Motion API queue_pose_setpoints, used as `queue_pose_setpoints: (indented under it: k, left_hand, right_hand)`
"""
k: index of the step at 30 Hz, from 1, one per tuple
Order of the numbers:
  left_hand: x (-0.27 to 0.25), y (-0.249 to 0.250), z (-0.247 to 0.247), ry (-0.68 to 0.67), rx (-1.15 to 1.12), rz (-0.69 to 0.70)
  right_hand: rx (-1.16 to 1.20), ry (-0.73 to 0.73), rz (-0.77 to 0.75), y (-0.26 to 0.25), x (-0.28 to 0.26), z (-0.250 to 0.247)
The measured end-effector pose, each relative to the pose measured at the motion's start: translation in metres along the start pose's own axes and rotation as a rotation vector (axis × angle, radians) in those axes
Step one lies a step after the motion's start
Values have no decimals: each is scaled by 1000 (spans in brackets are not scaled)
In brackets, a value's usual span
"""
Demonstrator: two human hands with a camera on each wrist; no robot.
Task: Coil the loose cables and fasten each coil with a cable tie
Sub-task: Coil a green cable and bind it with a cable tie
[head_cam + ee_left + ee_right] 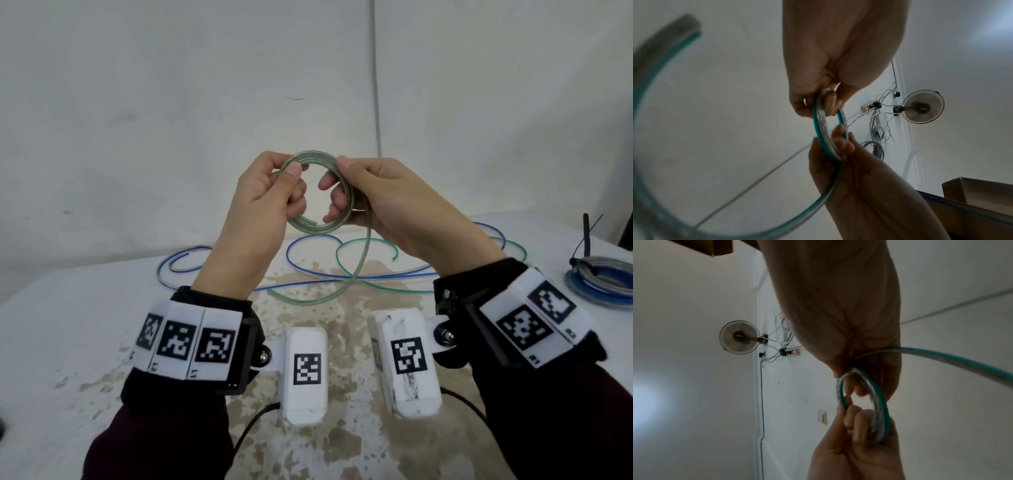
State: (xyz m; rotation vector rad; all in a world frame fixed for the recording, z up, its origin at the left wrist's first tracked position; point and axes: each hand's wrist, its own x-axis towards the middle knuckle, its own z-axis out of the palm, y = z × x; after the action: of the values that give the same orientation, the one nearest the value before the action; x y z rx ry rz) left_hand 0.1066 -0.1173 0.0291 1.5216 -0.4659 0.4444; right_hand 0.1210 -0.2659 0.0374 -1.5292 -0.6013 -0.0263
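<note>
A small coil of clear green-edged cable point(320, 230) is held up above the table between both hands. My left hand point(291, 181) pinches its left side with thumb over curled fingers. My right hand point(337, 178) grips the right side, fingers hooked through the ring. In the left wrist view the coil point(819, 129) shows edge-on between the two hands; in the right wrist view the coil point(882, 404) does too. The uncoiled tail point(356, 270) drops from the right hand to the table and loops there. A loose blue cable point(178, 262) lies spread behind it.
A finished blue coil point(597, 282) bound by a black cable tie point(586, 240) lies at the table's right edge. The white table point(85, 342) has worn brown patches. A white wall stands close behind. A cardboard box point(978, 193) is to the right.
</note>
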Motion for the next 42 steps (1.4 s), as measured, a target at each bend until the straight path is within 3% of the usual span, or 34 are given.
queue_pose_setpoints:
  k: [3,6,9,12,18,25,30,35,39,42]
  left_hand:
    - [-2,4,-1,-112,-60,-109]
    - [-5,8,-6,-271,55,-138]
    - [-6,7,-11,-287,227,-102]
    - [-7,5,-10,-311,251,-122]
    - [-6,1,5,-78,218,-68]
    - [-1,0,1,130,-15,-59]
    - [0,5,1,-28,-147,-160]
    - [-4,9,-4,-278,-36,-217]
    - [-4,7,-15,-330,95,-201]
    - [-2,7,-17,-241,113,-134]
  right_hand:
    - [3,-15,-34,1,0,-4]
    - [-162,-84,-56,0,-3,-5]
    - [-329,-82,-55,-2,-5,-3]
    - [-410,-53,-53,-1,-5,-2]
    - [-233,49,-39,-1,-2,-1]
    - [-68,-88,-18,2,-2,-6]
    - [-60,-26,-70,1,0,-9]
    - [-190,-59,-74,0,-3,-5]
    - [-333,-77,-87,-2,-5,0]
    - [-260,-72,-91,0,-5,3]
